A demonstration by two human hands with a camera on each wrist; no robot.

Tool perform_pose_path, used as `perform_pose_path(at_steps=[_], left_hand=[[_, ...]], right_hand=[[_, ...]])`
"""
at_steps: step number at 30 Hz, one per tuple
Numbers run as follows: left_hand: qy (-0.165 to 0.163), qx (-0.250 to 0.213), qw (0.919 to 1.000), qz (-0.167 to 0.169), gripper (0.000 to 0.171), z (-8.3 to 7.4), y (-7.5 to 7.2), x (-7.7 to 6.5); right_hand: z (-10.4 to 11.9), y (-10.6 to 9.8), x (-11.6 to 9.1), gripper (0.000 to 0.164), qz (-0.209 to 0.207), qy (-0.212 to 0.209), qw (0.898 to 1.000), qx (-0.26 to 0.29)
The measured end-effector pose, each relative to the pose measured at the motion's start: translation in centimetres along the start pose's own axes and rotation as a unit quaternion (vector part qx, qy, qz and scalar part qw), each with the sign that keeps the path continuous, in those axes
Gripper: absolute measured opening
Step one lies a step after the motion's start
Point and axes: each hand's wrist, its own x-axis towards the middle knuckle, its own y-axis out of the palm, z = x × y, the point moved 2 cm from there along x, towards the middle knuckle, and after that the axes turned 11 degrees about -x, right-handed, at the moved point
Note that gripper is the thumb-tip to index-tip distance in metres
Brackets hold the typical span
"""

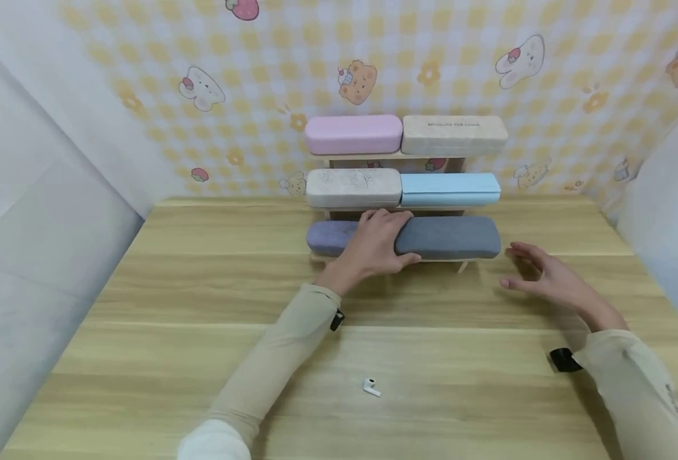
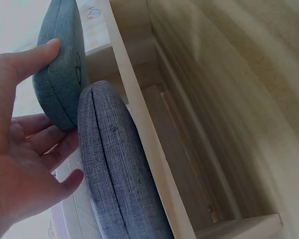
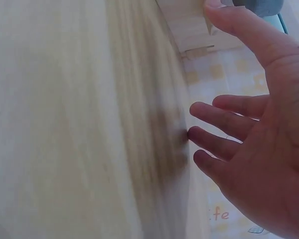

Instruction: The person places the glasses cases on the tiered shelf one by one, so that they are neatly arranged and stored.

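Note:
On the lowest tier of a small wooden rack, my left hand [image 1: 373, 246] grips the left end of a blue-grey glasses case [image 1: 450, 237]. In the left wrist view, its digits lie on both sides of that case [image 2: 65, 64], which looks teal there. Beside it lies a purple-grey glasses case [image 1: 328, 236], partly hidden by the left hand in the head view. My right hand [image 1: 557, 281] hovers just right of the blue-grey case, apart from it, fingers spread and slightly bent. Nothing is in its grasp in the right wrist view.
On the middle tier lie a pale patterned case [image 1: 353, 188] and a light blue case [image 1: 450, 190]. A pink case [image 1: 353, 134] and a beige case [image 1: 454, 135] lie on top. One white earbud [image 1: 370, 387] lies on the wooden table [image 1: 459, 396]. A checked wall covering [image 1: 292, 57] stands behind.

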Motion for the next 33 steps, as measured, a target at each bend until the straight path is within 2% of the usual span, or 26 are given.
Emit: perform_pose_path(at_steps=[9,13,18,26,31,33], left_hand=[[0.014,0.053,0.9984,0.015,0.073,-1.1,0.8,1.4],[0.019,0.062,0.9979,0.010,0.074,-1.0,1.4,1.7],[0.026,0.081,0.9963,0.012,0.076,-0.8,1.9,2.0],[-0.026,0.058,0.9964,0.056,0.076,0.1,2.0,1.9],[-0.013,0.068,0.9960,0.057,0.075,0.0,1.6,1.7],[-0.008,0.072,0.9958,0.056,0.073,-0.4,1.0,1.2]], right_hand=[[-0.4,-0.2,-0.4,0.089,-0.012,0.003,1.000,0.014],[-0.6,-0.1,-0.8,0.089,-0.006,0.016,1.000,0.011],[-0.7,-0.2,-0.9,0.085,-0.014,0.012,1.000,0.016],[-1.0,0.4,-0.9,0.074,-0.021,-0.018,1.000,0.013],[-1.5,0.5,-1.1,0.071,-0.025,-0.023,0.999,-0.004],[-1.8,0.4,-1.4,0.072,-0.022,-0.022,0.999,-0.020]])
